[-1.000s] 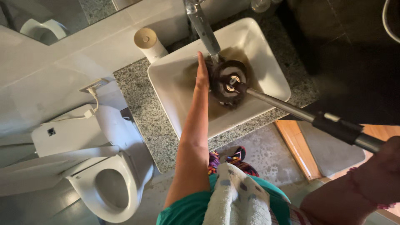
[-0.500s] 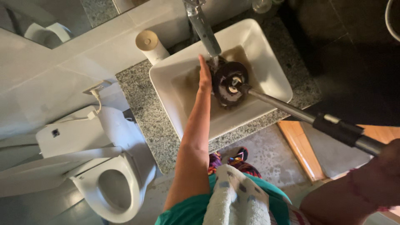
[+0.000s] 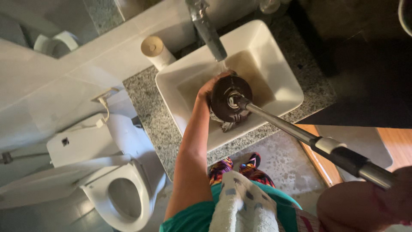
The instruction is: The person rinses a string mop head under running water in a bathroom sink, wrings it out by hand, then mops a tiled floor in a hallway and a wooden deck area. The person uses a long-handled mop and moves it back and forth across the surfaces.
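Note:
A round dark mop head [image 3: 230, 99] on a long metal pole [image 3: 296, 132] is held inside the white rectangular sink [image 3: 281, 71], under water running from the steel tap [image 3: 207, 28]. My left hand [image 3: 207, 89] reaches into the basin and grips the left side of the mop head; its fingers are partly hidden behind it. Brownish water stands in the basin. My right hand [image 3: 397, 189] is at the lower right edge, closed around the far end of the pole. A pale cloth [image 3: 242, 205] hangs at my front.
The sink sits on a speckled granite counter [image 3: 150, 111] with a roll of toilet paper [image 3: 155, 50] behind it. A white toilet [image 3: 111, 189] with its seat down stands to the left. A wooden doorstep [image 3: 317, 161] lies to the right.
My left hand has gone from lying flat beside the mop head to gripping it. The mop head has shifted slightly toward the tap, and water runs onto it.

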